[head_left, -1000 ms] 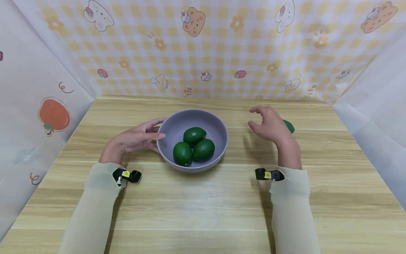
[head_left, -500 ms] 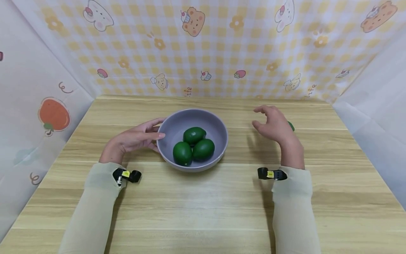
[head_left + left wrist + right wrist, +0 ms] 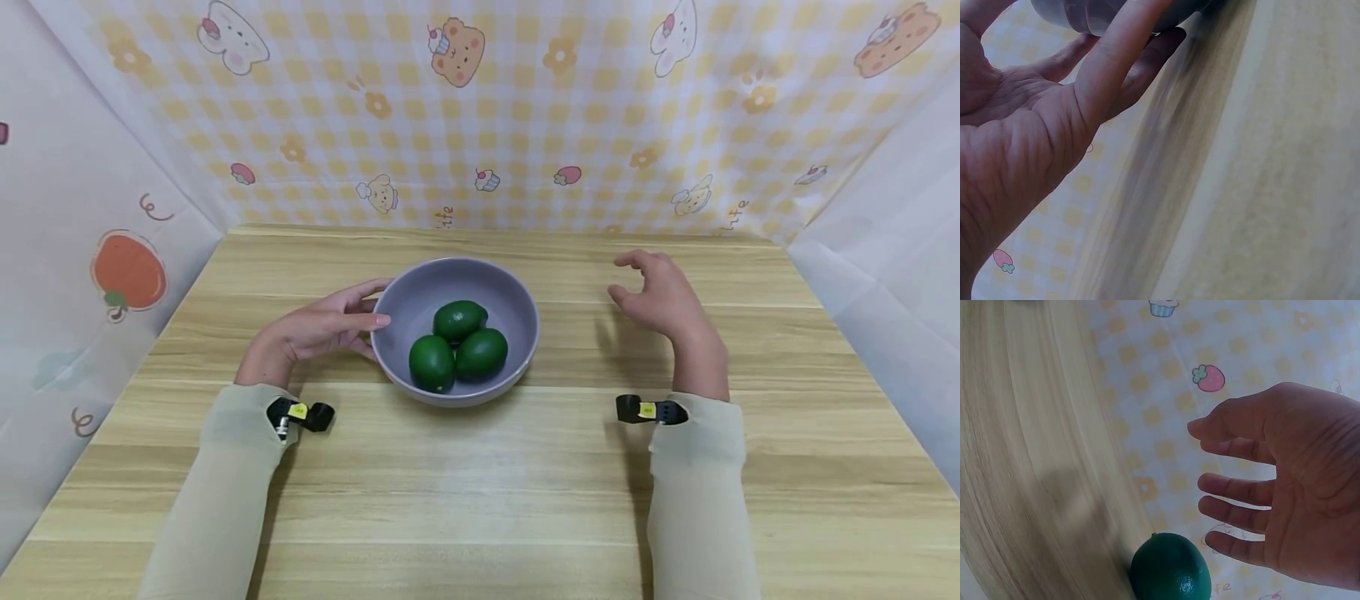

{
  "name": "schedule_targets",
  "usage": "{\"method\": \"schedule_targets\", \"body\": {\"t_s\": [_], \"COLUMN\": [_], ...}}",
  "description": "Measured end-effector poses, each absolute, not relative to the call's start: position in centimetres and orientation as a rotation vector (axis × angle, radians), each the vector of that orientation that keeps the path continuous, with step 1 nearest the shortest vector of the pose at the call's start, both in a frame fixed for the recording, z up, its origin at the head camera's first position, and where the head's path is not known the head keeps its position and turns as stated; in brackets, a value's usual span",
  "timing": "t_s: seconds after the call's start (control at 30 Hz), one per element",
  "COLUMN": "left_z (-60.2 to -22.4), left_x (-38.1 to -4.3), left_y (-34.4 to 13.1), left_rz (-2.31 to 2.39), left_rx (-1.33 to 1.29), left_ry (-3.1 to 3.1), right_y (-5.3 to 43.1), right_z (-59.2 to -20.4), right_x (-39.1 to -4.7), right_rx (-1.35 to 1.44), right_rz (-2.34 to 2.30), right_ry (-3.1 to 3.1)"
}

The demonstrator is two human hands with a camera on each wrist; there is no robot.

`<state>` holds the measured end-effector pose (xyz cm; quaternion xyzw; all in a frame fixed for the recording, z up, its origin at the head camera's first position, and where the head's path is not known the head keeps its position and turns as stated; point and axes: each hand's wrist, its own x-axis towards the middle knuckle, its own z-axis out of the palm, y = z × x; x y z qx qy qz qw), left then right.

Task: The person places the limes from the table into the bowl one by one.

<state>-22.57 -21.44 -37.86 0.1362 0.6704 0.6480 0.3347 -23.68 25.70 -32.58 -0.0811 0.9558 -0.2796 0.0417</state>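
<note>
Three dark green limes (image 3: 482, 353) lie together in a grey-purple bowl (image 3: 405, 292) near the table's middle. My left hand (image 3: 326, 325) holds the bowl's left side, thumb over the rim and fingers against the outer wall. In the left wrist view, the fingers reach up to the base of the bowl (image 3: 1094, 15). My right hand (image 3: 660, 296) hovers above the table to the right, fingers loosely bent and holding nothing. Another lime (image 3: 1172, 569) rests on the table near that hand in the right wrist view, apart from the fingers; the head view hides it behind the hand.
The wooden table (image 3: 465, 500) ends at a yellow checked cloth (image 3: 510, 108) hanging along the back. White cloth (image 3: 60, 250) closes the left side, and more pale cloth (image 3: 885, 267) the right. A small camera (image 3: 648, 410) sits at each sleeve cuff.
My right hand has drifted to the right, covering the lime on the table in the head view. The left hand, the bowl and the limes in it have stayed put.
</note>
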Motion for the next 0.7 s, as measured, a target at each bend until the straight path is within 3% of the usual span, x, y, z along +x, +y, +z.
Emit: {"method": "schedule_targets", "body": {"t_s": [0.7], "left_z": [-38.0], "left_x": [-22.6], "left_y": [-21.5], "left_rz": [1.697], "left_rx": [0.377], "left_ry": [1.744], "right_y": [27.9], "right_z": [-33.1], "right_x": [-23.7], "right_rx": [-0.175], "right_rz": [-0.936], "right_ry": [2.935]}}
